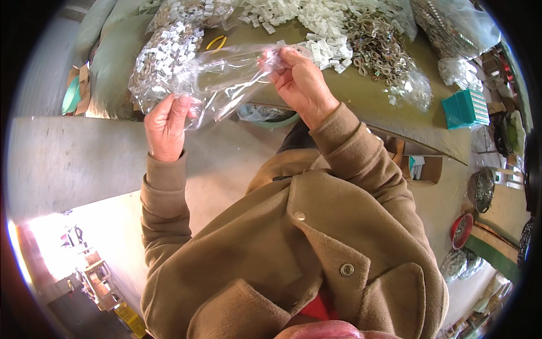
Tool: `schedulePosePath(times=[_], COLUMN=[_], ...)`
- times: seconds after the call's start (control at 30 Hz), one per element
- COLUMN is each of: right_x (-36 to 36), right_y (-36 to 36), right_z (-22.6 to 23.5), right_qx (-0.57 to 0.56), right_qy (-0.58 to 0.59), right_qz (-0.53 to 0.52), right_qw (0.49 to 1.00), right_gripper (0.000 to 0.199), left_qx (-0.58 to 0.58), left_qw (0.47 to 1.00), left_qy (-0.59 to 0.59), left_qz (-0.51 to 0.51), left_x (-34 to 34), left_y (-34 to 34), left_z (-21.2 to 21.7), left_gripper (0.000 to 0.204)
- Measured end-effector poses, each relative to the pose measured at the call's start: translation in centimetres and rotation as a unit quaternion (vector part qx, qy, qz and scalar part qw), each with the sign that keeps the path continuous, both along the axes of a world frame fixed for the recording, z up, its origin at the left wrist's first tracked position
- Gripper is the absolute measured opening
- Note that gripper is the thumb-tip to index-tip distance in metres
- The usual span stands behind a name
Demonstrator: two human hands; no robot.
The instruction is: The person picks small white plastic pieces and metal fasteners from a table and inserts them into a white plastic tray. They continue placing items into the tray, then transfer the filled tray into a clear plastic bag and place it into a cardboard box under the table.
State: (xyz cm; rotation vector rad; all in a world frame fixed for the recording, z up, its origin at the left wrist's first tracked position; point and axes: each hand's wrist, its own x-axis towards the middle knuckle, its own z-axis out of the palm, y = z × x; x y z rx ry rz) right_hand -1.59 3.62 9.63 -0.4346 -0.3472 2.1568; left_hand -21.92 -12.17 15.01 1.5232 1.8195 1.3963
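Note:
A clear plastic bag is stretched between my two hands above the near edge of the table. My left hand pinches its lower left end between thumb and fingers. At the upper right end, my right hand grips the plastic with fingers and thumb closed; some fingertips are seen only through the film. Just beyond the bag lie yellow-handled pliers. To the left, a big clear bag of small white pieces sits close to my left hand. Loose white rectangular pieces spread beyond my right hand.
A heap of small metal parts covers the table's right half. A teal basket stands at its right edge. Beneath the near edge is a green basin with plastic in it. A red basin rests on the floor at right.

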Motion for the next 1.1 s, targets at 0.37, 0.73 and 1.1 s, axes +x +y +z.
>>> schedulePosePath(times=[0.37, 0.73, 1.1], right_x=[0.4, 3.4, 3.1], right_y=[-1.3, -0.4, 0.1], right_z=[-7.0, -7.0, -8.0], right_qx=[0.127, -0.043, -0.023], right_qy=[-0.295, -0.111, -0.203], right_qz=[-0.052, 0.001, 0.056], right_qw=[0.945, 0.993, 0.977], right_gripper=[0.024, 0.016, 0.008], left_qx=[0.032, -0.026, -0.044], left_qw=[0.705, 0.654, 0.924], left_qy=[-0.705, -0.755, 0.370], left_qz=[-0.064, -0.052, -0.087], left_x=[-4.3, -6.2, 0.2], left_y=[3.2, 5.2, 5.4], left_z=[-2.1, -4.0, -2.2], left_gripper=[0.026, 0.027, 0.065])
